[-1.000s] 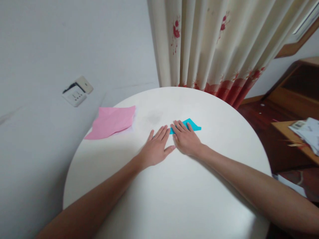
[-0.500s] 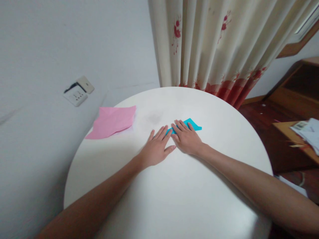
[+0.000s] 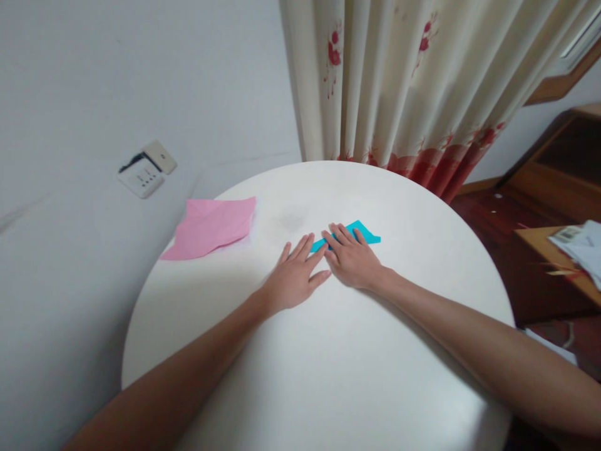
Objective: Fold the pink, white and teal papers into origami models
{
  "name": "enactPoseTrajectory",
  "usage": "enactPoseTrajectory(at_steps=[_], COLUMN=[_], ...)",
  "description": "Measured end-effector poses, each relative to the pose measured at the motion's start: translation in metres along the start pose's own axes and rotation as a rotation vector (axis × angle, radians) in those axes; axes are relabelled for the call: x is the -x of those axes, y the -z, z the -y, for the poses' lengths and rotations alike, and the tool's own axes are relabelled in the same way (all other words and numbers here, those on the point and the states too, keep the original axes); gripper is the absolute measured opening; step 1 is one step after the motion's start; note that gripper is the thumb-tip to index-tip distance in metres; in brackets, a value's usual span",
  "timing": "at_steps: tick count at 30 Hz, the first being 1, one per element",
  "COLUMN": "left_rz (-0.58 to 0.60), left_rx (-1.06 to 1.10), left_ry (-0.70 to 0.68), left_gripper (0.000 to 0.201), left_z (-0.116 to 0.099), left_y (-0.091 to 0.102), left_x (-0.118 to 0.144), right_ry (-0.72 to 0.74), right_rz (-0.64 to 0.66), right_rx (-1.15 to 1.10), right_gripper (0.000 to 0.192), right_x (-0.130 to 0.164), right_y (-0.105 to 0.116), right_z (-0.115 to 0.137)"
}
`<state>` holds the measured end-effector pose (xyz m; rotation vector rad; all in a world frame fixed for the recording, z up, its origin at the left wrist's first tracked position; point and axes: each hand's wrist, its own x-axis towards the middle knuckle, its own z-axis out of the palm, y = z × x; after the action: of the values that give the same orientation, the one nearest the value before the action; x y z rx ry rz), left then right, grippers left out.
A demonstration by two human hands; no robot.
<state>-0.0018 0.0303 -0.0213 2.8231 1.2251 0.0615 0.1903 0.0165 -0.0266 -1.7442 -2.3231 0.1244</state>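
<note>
- A pink paper [image 3: 212,227] lies at the left edge of the round white worktop [image 3: 328,363].
- The left hand [image 3: 295,279] lies flat, fingers spread, beside the blue folded paper [image 3: 364,233], perhaps touching its tip.
- The right hand [image 3: 353,258] presses flat on this paper, near the worktop's middle.

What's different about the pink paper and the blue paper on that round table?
The pink paper lies untouched at the table's far left edge, partly overhanging it; the blue paper sits near the middle, pressed flat under the right hand, with the left hand at its left tip. The pink paper shows as a broad, slightly rumpled sheet; the blue paper is smaller and folded into sharp points. Both are coloured sheets lying on the white tabletop.
</note>
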Motion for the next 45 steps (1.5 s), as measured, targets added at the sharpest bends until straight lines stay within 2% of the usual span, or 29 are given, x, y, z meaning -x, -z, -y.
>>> enactPoseTrajectory(at_steps=[9,16,23,29,34,41,45], left_rz=[-0.017,-0.016,-0.046,-0.043,-0.096,-0.293,-0.303], left_rx=[0.014,0.002,-0.032,-0.038,0.026,0.184,0.119], left_ry=[-0.002,-0.009,0.020,0.061,0.067,0.087,0.106], left_gripper=[0.059,0.059,0.069,0.069,0.055,0.027,0.020], left_z=[0.002,0.000,-0.001,-0.004,0.001,0.023,0.031], left_y=[0.000,0.000,-0.003,-0.002,-0.003,0.001,0.007], left_x=[0.000,0.001,0.001,0.001,-0.003,-0.012,-0.013], right_ry=[-0.034,-0.077,-0.080,-0.078,-0.082,-0.079,-0.081], right_rz=[0.016,-0.027,-0.041,-0.050,-0.043,-0.055,-0.068], right_rx=[-0.019,0.015,0.036,0.031,0.026,0.032,0.034], right_gripper=[0.055,0.053,0.053,0.053,0.053,0.052,0.051], right_x=[-0.002,-0.007,-0.007,-0.006,-0.006,-0.006,-0.006], right_y=[0.001,0.000,-0.001,0.000,0.000,-0.001,-0.001], right_z=[-0.002,-0.013,-0.013,-0.013,-0.014,-0.013,-0.013])
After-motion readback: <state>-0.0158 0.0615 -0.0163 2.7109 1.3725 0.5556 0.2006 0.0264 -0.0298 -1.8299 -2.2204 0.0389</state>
